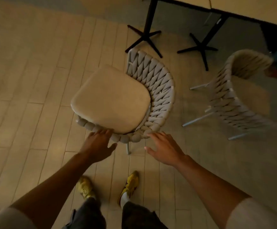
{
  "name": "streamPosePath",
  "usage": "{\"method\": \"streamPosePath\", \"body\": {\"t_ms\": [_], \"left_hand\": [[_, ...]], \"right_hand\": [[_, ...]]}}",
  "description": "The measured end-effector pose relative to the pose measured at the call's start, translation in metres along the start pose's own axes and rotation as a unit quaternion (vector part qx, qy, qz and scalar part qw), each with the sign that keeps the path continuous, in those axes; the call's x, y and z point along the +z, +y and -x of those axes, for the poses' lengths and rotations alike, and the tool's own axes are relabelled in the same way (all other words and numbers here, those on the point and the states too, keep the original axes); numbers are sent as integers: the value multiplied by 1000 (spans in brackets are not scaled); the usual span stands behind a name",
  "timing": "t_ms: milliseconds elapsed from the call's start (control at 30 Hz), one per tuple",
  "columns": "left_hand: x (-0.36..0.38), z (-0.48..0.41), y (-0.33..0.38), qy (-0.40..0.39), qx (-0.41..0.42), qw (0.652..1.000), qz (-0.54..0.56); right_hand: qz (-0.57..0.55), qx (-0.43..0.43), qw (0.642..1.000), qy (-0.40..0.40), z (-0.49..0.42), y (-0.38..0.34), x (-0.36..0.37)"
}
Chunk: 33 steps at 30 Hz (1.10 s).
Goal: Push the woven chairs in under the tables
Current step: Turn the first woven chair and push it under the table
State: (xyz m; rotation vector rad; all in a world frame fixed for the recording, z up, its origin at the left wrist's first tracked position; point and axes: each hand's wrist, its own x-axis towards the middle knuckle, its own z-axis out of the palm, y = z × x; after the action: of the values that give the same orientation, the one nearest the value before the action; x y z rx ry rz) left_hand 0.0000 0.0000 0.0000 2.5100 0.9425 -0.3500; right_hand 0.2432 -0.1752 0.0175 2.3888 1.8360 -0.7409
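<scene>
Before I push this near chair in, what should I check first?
1. Left hand on chair rim: ok, fingertips touch it.
2. Right hand gripping the rim: not ok, open at the rim, no grip.
3. Seat facing the table: not ok, the backrest is toward it.
4. Room between the bases: cannot tell.
5. Second chair out of the way: ok, it stands apart to the right.
</scene>
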Motion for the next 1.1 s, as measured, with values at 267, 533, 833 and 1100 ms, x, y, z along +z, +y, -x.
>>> {"method": "streamPosePath", "body": {"t_ms": [267,533,833,1100], "left_hand": [[18,-45,-60,-20,17,999,-42],[59,-97,-57,-116,77,978,-153],[82,-136,-64,-149,131,966,-165],[86,-136,-69,-118,165,968,-148]], "right_hand": [[23,-61,998,6,-58,3,29],[69,-59,996,9,-104,39,51],[67,81,975,198,-187,124,26],[-92,302,912,263,-269,161,-1]]}}
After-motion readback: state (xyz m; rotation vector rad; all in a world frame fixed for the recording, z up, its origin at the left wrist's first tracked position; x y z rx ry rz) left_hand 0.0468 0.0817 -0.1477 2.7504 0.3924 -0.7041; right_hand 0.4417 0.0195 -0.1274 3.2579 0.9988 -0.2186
